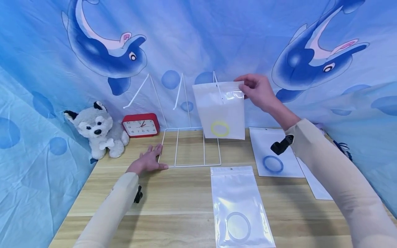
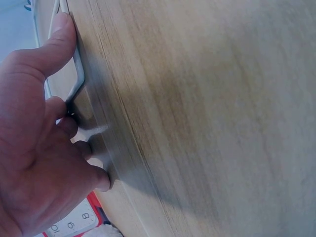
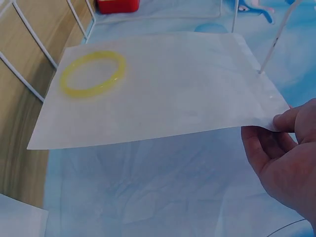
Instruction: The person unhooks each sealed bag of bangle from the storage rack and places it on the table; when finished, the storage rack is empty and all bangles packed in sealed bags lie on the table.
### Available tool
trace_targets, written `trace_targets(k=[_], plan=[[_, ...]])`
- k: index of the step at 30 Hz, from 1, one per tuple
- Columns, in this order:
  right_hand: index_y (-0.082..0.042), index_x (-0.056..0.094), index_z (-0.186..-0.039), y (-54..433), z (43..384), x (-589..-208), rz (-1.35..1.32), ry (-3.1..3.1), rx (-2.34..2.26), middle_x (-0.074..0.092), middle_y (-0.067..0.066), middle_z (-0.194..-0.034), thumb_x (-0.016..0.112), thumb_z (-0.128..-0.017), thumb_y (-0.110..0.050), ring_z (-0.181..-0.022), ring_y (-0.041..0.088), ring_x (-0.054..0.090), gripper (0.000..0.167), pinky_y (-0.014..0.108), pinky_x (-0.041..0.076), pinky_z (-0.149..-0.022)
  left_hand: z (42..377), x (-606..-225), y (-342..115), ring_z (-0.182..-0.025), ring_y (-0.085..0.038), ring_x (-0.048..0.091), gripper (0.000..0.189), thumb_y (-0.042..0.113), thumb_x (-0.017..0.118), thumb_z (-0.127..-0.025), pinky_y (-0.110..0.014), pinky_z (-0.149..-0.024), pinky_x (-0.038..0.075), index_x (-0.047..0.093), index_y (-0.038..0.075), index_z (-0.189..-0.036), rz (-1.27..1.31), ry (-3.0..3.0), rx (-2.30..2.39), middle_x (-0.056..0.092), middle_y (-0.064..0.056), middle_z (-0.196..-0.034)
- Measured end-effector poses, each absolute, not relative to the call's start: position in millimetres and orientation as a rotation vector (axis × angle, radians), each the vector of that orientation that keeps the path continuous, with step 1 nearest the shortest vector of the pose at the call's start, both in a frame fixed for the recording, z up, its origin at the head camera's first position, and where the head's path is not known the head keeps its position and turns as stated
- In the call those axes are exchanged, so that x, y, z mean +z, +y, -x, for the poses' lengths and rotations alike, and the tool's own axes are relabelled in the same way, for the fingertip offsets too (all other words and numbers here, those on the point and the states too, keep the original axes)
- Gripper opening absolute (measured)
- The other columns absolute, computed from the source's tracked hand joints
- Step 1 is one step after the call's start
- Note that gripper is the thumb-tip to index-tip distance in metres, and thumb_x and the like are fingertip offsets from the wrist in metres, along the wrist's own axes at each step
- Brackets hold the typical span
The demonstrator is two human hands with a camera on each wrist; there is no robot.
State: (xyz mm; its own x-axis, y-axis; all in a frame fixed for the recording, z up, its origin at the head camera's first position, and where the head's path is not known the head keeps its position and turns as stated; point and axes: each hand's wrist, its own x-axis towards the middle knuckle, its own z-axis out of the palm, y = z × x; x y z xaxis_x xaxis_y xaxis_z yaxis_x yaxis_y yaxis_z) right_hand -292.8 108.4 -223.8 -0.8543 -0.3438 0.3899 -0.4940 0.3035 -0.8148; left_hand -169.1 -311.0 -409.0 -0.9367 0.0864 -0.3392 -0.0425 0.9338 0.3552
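Observation:
A white wire rack point(image 1: 186, 166) with three upright prongs stands at the back of the table. My left hand point(image 1: 148, 160) rests spread at its front left corner, the thumb touching the wire and the other fingers reaching to the tabletop. With thumb and fingers, my right hand point(image 1: 255, 90) pinches the upper right corner of a white zip bag point(image 1: 221, 110). A yellow ring point(image 3: 94, 74) shows through that bag. The rack's right prong point(image 3: 279, 39) passes through the hole near the bag's top edge, so the bag hangs from it.
A silvery bag point(image 1: 235, 193) with a pale ring lies at the table's front. Another bag point(image 1: 263, 143), with a blue ring, lies at right, partly over a further white bag point(image 1: 317, 187). A red clock point(image 1: 141, 125) and plush dog point(image 1: 99, 131) stand left of the rack.

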Motion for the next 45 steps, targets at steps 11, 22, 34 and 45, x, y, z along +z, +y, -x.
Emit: trace_targets(k=[11, 22, 34, 45], plan=[[-0.001, 0.068, -0.124, 126.5, 256.1, -228.9, -0.854, -2.393, 1.606, 0.072, 0.014, -0.098, 0.058, -0.101, -0.006, -0.083, 0.016, 0.067, 0.026, 0.024, 0.057, -0.072, 168.1, -409.5, -311.7, -0.147, -0.049, -0.003, 0.107, 0.048, 0.075, -0.087, -0.074, -0.109, 0.0, 0.011, 0.0, -0.159, -0.036, 2.725, 0.505, 0.007, -0.023, -0.164], [-0.003, 0.07, -0.123, 141.2, 223.5, -224.4, -0.854, -2.393, 1.616, 0.073, 0.013, -0.101, 0.061, -0.1, -0.007, -0.084, 0.017, 0.068, 0.025, 0.024, 0.057, -0.073, 168.8, -411.2, -311.5, -0.147, -0.049, -0.003, 0.107, 0.049, 0.075, -0.086, -0.074, -0.109, 0.0, 0.012, 0.001, -0.159, -0.024, 2.719, 0.516, 0.008, -0.023, -0.164], [-0.006, 0.07, -0.124, 147.2, 181.5, -213.6, -0.869, -2.321, 1.68, 0.071, 0.009, -0.094, 0.062, -0.1, -0.009, -0.082, 0.021, 0.068, 0.025, 0.025, 0.058, -0.075, 170.4, -410.7, -310.4, -0.148, -0.048, -0.005, 0.109, 0.05, 0.075, -0.085, -0.073, -0.11, -0.001, 0.01, 0.003, -0.16, -0.005, 2.715, 0.527, 0.008, -0.022, -0.164], [0.006, 0.068, -0.116, 111.1, 142.4, -251.5, -0.985, -2.213, 1.924, 0.065, 0.012, -0.078, 0.063, -0.096, 0.003, -0.069, 0.018, 0.063, 0.021, 0.025, 0.056, -0.064, 168.4, -410.4, -310.6, -0.148, -0.048, -0.004, 0.108, 0.048, 0.075, -0.086, -0.073, -0.11, -0.001, 0.01, 0.003, -0.16, -0.02, 2.722, 0.53, 0.007, -0.022, -0.164]])
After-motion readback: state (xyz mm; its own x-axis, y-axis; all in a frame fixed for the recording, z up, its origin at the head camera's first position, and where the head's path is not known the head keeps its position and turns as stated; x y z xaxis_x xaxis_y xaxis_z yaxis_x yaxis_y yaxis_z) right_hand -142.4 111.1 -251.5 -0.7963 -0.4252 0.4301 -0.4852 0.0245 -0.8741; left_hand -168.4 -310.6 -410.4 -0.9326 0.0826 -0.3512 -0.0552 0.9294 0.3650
